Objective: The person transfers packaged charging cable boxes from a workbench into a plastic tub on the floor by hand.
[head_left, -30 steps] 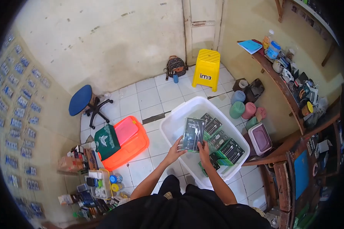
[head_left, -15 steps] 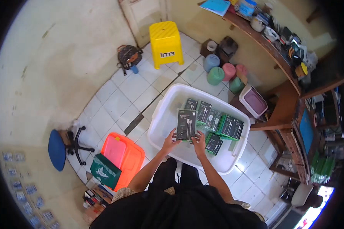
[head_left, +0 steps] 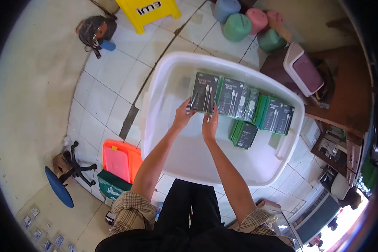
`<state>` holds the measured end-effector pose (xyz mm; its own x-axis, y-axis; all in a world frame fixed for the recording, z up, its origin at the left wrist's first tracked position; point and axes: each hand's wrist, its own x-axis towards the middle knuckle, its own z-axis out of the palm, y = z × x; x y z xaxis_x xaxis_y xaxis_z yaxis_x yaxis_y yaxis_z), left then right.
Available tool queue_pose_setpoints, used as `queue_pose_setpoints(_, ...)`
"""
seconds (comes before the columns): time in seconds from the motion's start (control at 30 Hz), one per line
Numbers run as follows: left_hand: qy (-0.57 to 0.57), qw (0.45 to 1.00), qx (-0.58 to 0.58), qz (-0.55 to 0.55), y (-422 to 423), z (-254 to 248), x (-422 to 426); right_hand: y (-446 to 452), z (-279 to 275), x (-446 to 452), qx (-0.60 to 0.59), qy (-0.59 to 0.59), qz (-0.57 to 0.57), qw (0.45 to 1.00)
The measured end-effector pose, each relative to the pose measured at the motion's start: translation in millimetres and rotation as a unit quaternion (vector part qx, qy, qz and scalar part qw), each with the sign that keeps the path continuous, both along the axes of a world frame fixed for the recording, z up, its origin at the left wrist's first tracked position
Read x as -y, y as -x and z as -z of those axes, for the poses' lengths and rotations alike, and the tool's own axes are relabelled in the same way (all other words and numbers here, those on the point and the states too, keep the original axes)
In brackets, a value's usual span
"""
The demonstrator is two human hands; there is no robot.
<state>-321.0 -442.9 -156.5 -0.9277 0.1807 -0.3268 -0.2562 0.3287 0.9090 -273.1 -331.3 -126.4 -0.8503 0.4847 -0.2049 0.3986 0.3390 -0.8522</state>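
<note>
In the head view, my left hand grips the lower left edge of a black charging cable box with a cable pictured on its front. My right hand has its fingers at the same box's lower right corner. The box is over the far left part of a large white plastic tub. Just to its right lies a similar box, followed by clear-wrapped cable packs. Farther right are green-edged stacked boxes, with a smaller stack nearer me.
Left of the tub are an orange lid, a green bag and a blue-seated swivel chair. Beyond stand a backpack, a yellow stool and several round containers. A pink-and-white bin adjoins wooden furniture on the right.
My view has moved down and closer to the tub. Both hands have carried the box away from me and lowered it into the tub, beside the other boxes.
</note>
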Motion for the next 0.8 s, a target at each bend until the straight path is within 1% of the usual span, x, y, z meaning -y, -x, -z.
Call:
queue_pose_setpoints(0.03, 0.007, 1.000, -0.019, 0.006, 4.6, 9.6, -2.5, 4.5, 6.6, 1.1, -0.004, -0.034, -0.008, 0.999)
queue_pose_setpoints(0.07, 0.007, 1.000, -0.010, 0.007, 7.3, 16.8, -4.1, 7.6, 12.0, 3.5, 0.005, -0.033, -0.008, 0.999)
queue_pose_setpoints(0.13, 0.009, 0.999, -0.033, -0.002, 7.8, 30.8, -6.0, 9.9, 19.6, 9.4, -0.010, -0.054, -0.005, 0.999)
queue_pose_setpoints(0.17, 0.007, 1.000, -0.028, 0.001, 8.2, 34.9, -6.0, 10.6, 19.1, 11.5, 0.019, -0.019, -0.006, 1.000)
queue_pose_setpoints(0.2, 0.007, 1.000, -0.021, 0.001, 7.9, 39.6, -5.9, 9.3, 24.5, 13.9, 0.026, -0.020, -0.007, 0.999)
queue_pose_setpoints(0.27, 0.057, 0.994, -0.086, 0.027, 7.9, 42.7, -5.4, 9.3, 30.3, 17.2, 0.037, -0.042, -0.029, 0.998)
queue_pose_setpoints(0.33, 0.073, 0.994, -0.083, 0.025, 6.3, 37.0, -5.5, 7.5, 31.3, 18.9, 0.050, -0.037, -0.041, 0.997)
queue_pose_setpoints(0.4, 0.127, 0.984, -0.113, 0.053, 6.9, 28.1, -4.3, 4.7, 25.2, 20.0, 0.049, -0.044, -0.063, 0.996)
queue_pose_setpoints(0.43, 0.125, 0.984, -0.118, 0.052, 5.1, 21.1, -2.9, 2.0, 18.1, 19.8, 0.045, -0.046, -0.063, 0.996)
queue_pose_setpoints(0.5, 0.190, 0.965, -0.156, 0.095, -3.5, -1.2, 3.0, -8.0, -5.3, 20.3, 0.019, -0.027, -0.096, 0.995)
queue_pose_setpoints(0.53, 0.190, 0.963, -0.169, 0.090, -8.0, -13.8, 6.2, -13.0, -17.6, 20.9, 0.006, -0.030, -0.099, 0.995)
queue_pose_setpoints(0.6, 0.192, 0.954, -0.191, 0.130, -20.9, -45.2, 12.8, -27.7, -44.0, 22.7, 0.028, -0.006, -0.091, 0.995)
queue_pose_setpoints(0.63, 0.192, 0.951, -0.207, 0.122, -26.2, -63.1, 15.4, -34.2, -56.9, 21.2, 0.011, -0.011, -0.094, 0.995)
queue_pose_setpoints(0.7, 0.226, 0.948, -0.194, 0.112, -39.8, -100.2, 19.8, -49.7, -82.7, 12.2, 0.005, -0.036, -0.094, 0.995)
queue_pose_setpoints(0.73, 0.223, 0.945, -0.214, 0.107, -47.1, -118.0, 22.7, -60.5, -93.9, 4.1, -0.001, -0.046, -0.085, 0.995)
queue_pose_setpoints(0.8, 0.207, 0.952, -0.204, 0.097, -63.5, -147.7, 29.2, -86.2, -112.1, -21.5, 0.002, -0.083, -0.065, 0.994)
